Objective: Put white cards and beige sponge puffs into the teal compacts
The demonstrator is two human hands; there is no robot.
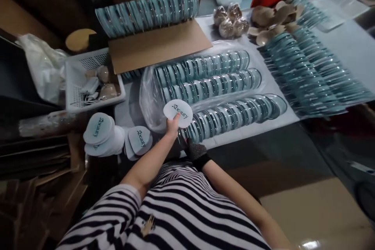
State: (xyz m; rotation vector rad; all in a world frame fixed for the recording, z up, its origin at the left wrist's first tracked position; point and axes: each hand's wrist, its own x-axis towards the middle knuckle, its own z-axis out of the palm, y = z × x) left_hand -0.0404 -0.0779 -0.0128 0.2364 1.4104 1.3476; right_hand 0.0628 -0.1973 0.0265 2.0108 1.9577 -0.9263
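Left hand (172, 122): bare, fingers pinched closed on the lower edge of a round white label card (178, 113) printed "Sbeauty"; card is lifted, face up.
Label card position: just above the near end of the front row of lids (234, 115), overlapping the clear plastic sheet (149, 97) under the rows.
Right hand (195, 151): in a dark dotted glove, just below the near end of the front row; whether the fingers are open or closed on anything, cannot tell.
Lid rows: three rows of teal-rimmed clear lids lie overlapped on the sheet; front row nearest the hands.
Card stacks (101, 133): more printed round cards, piled left of the front row, at the surface edge.
White basket (76, 86): left of and behind the rows, holding small items.
Cardboard flap (158, 45): behind the rows, another lid row at its far edge.
Spread lids (310, 74): right of the rows, fanned on the grey surface (348, 50).
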